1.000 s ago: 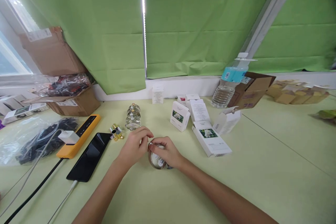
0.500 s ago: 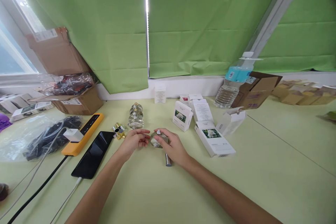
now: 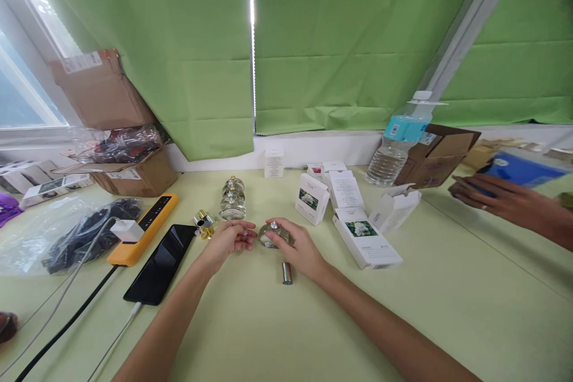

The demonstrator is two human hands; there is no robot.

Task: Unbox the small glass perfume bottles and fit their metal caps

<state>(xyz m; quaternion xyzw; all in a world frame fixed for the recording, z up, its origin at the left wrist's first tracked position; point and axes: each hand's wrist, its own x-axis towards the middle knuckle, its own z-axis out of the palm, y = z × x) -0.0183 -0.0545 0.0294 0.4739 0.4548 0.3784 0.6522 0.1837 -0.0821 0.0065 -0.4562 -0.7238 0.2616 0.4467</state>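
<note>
Pale-green table; left hand pinches tiny shiny piece, may drop if pinch slackens; right hand clasps glass bottle, could tip if bumped.

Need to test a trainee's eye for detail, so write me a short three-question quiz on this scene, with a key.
1. Short answer: What is the person's right hand holding?

2. True or false: A white cable runs to the black phone.

3. Fill in the blank: The label on the large plastic bottle is ____ in colour.

Key:
1. A small round glass bottle.
2. True.
3. Light blue.
</note>
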